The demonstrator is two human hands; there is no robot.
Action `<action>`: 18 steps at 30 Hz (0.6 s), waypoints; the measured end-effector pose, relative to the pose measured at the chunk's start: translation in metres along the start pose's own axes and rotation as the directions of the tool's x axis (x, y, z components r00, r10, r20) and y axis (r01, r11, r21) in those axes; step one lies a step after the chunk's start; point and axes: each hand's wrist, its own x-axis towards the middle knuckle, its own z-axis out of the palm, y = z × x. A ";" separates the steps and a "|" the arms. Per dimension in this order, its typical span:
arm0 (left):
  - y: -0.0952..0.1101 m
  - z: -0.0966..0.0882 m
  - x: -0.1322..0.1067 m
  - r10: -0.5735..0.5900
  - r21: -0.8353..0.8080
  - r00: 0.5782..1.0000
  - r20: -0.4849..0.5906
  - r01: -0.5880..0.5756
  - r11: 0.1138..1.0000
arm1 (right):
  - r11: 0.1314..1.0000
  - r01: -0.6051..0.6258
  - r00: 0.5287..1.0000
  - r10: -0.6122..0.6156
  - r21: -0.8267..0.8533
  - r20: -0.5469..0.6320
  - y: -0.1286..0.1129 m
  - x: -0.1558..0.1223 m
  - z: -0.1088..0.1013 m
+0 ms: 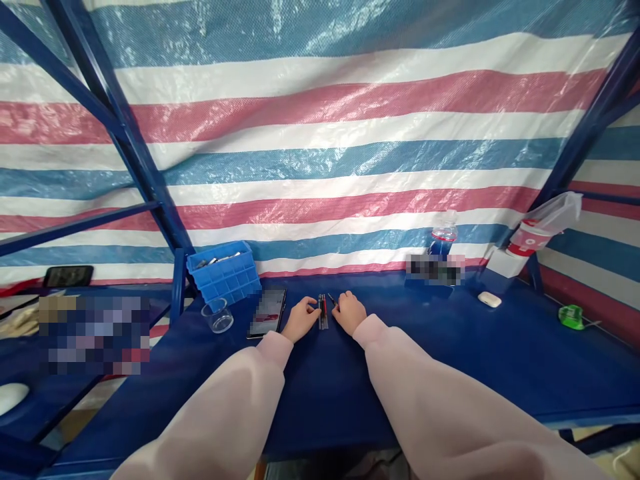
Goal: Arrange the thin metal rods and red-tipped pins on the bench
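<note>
Device [270,312] beside left hand [301,319]; clear cup [221,320] near blue bin [227,275].

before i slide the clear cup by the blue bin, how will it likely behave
The clear cup probably feels light: its wall looks thin and see-through. Its round side might let it roll if knocked over. The smooth, shiny surface could be slippery.

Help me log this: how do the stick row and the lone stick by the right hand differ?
The row of sticks points nearly straight ahead; the lone stick slants. The row shows some red; the lone stick looks dark. The row lies beside the left hand; the lone stick's end meets the right hand. Both look slender.
</note>
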 end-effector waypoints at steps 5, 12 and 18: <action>0.002 0.000 0.001 -0.062 -0.077 0.998 0.006 0.062 0.995 | 1.000 -0.009 1.000 0.009 0.002 0.000 0.001 0.002 0.002; 0.008 0.000 -0.001 -0.107 -0.339 0.991 -0.083 0.073 0.938 | 0.981 0.119 0.987 -0.100 0.153 -0.128 0.003 0.002 0.004; 0.015 -0.004 -0.004 -0.118 -0.483 0.984 -0.136 0.038 0.875 | 0.914 0.329 0.937 -0.285 0.237 -0.201 0.002 0.000 0.003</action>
